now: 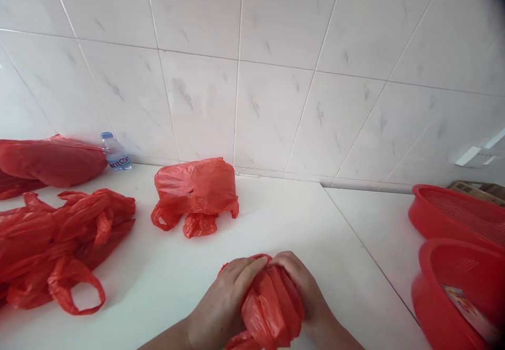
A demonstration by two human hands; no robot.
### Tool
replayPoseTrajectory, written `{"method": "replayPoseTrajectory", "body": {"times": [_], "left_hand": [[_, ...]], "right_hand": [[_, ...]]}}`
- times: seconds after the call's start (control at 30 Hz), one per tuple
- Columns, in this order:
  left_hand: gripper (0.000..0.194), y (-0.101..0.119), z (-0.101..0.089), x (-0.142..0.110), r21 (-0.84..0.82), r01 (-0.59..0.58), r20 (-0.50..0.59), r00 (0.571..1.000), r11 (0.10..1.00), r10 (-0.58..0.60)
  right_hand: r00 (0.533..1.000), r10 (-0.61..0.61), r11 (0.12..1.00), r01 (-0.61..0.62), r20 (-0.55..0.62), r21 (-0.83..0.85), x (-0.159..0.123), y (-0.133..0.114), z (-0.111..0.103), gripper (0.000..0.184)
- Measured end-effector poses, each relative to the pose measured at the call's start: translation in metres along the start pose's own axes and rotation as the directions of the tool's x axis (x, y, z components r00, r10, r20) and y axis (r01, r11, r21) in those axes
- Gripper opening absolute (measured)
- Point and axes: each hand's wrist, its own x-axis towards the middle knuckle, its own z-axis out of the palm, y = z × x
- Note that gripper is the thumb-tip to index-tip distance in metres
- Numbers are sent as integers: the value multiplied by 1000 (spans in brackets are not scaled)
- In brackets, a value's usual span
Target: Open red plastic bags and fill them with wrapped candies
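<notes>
A crumpled red plastic bag [272,308] is gathered between my two hands near the front of the white table [300,224]. My left hand [226,297] wraps around its left side, fingers pointing away from me. On the other side, my right hand [302,287] curls over the top and right of the bag. Both hands are closed on it, and some fingertips are hidden in the folds. Whether anything is inside the bag cannot be made out. Beyond my hands lies a wrapped red plastic bag bundle [195,187], its handle loop and knot facing me.
Several red bags [59,245] with loose handles lie at the left, with a fuller red bag [59,161] behind them. A plastic water bottle [116,153] leans by the tiled wall [197,92]. Two red baskets [428,287] stand at the right, near a cardboard box [479,189].
</notes>
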Motion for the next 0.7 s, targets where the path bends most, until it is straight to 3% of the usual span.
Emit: {"method": "replayPoseTrajectory", "body": {"times": [0.1,0.2,0.33,0.5,0.6,0.7], "left_hand": [[73,7,-11,-5,54,-133,-56,989,990,136],[53,16,-18,-10,75,-284,-83,954,956,290],[19,26,-20,-10,134,-379,-105,913,916,394],[18,27,-17,-4,220,-440,-66,884,870,464],[15,26,-15,-4,248,-433,-36,890,867,455],[13,25,-12,-5,228,-395,-10,913,890,408]], "right_hand": [[998,39,998,-41,41,47,-6,-10,-8,32],[983,-12,997,-3,185,77,-17,-18,-27,56],[967,-76,995,58,243,81,-21,-17,-52,42],[988,-55,958,93,145,-272,-15,-12,-47,21],[978,-79,886,158,194,-437,-16,-13,-36,31],[956,-148,833,257,252,-489,-19,-11,-28,37]]}}
